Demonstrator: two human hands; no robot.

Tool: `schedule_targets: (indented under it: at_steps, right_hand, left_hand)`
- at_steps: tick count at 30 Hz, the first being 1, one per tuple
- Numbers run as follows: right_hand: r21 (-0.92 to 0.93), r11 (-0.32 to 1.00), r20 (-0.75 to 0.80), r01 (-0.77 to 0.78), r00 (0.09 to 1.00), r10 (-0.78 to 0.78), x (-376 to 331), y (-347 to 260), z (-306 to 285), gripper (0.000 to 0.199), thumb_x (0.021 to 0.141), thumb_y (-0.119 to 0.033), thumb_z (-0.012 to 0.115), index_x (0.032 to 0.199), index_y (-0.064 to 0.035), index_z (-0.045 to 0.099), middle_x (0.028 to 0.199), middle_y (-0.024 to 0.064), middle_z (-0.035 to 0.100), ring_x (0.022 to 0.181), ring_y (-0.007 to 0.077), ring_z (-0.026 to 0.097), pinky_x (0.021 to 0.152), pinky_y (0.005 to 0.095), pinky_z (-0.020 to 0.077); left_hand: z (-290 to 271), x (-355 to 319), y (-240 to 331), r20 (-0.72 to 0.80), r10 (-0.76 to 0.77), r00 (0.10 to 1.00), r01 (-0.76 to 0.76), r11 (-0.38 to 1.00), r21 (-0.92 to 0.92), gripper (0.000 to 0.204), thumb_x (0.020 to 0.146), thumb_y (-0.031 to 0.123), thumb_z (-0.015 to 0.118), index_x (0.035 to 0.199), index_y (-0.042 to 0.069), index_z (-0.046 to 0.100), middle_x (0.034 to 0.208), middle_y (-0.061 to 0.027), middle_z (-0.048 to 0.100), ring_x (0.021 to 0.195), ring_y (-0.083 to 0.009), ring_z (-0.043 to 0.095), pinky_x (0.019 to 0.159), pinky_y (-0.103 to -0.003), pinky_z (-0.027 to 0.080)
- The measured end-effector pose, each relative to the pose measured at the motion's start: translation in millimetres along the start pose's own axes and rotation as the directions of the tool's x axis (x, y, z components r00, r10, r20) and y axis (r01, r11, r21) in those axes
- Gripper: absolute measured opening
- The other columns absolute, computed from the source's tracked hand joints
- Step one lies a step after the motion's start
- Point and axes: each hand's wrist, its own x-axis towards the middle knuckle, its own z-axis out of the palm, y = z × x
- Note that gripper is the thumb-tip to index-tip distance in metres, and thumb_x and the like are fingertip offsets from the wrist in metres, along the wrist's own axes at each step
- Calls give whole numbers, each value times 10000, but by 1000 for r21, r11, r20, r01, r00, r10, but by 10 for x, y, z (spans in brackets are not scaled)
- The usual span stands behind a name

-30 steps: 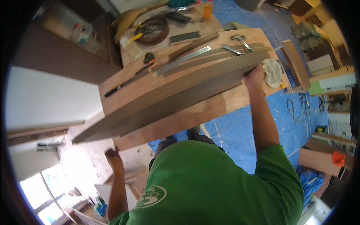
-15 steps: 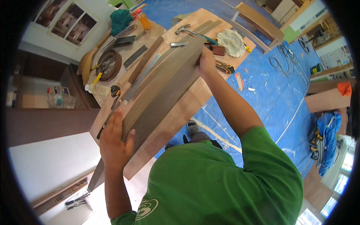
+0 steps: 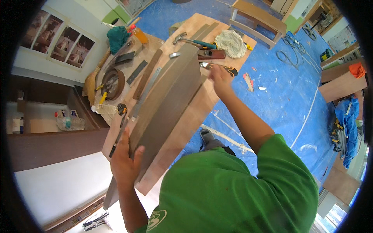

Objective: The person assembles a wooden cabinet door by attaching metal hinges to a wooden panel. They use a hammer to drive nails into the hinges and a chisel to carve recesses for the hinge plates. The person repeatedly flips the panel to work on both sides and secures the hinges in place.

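Currently, board point(image 3: 173, 97): one, brown, lengthwise on the tabletop point(image 3: 200, 24), near end overhanging its edge
Left hand point(image 3: 125, 160): spread on the board's near part, thumb apart from the fingers, board edge between; how firmly it presses cannot be told
Right hand point(image 3: 221, 80): just beside the board's far end, near a black-and-orange tool point(image 3: 232, 71); fingers blurred, whether gripping anything cannot be told
Handling, as judged: board best steadied with the left palm flat and its weight kept over the tabletop, since the overhanging end could tip; right fingers best kept off the tool's metal tip; ruler point(image 3: 147, 92), beside the board, and hammer point(image 3: 200, 43), near its far end, better kept clear of it
Marks: pale emblem point(image 3: 157, 219), partly visible, on green shirt point(image 3: 233, 186); picture sheets point(image 3: 50, 31) on the wall point(image 3: 77, 16), no lettering legible; clear bottle point(image 3: 70, 122), any label too small to read
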Motion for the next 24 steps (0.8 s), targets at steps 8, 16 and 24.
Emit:
schedule_targets:
  at_steps: [8,16,24]
  right_hand:
    - [-992,106,128,73,465,876,-2756,2093,-2088,354,952,-276,559,1160,-62,750,1183,172,749,1068,361,728,874,537,565]
    - [-999,37,35,-9,163,986,-3461,1962,-1803,366,946,-280,547,1143,-56,759,1177,189,747,1074,376,724,890,531,563]
    - [-989,123,136,77,201,970,-3053,2050,-1494,379,939,-284,535,1126,-51,769,1170,206,745,1080,392,719,905,526,562]
  left_hand:
    - [34,128,-29,-4,58,998,-58,996,75,788,860,345,801,1546,107,495,1181,-211,714,1033,-398,709,864,-458,566]
    - [-29,72,124,49,-6,999,3,998,68,824,841,424,807,1528,82,507,1298,-226,686,1166,-386,688,969,-439,543]
    - [-33,32,76,-11,-49,999,49,997,-59,695,1047,600,455,1421,38,620,1169,-226,728,1020,-396,715,845,-451,553]
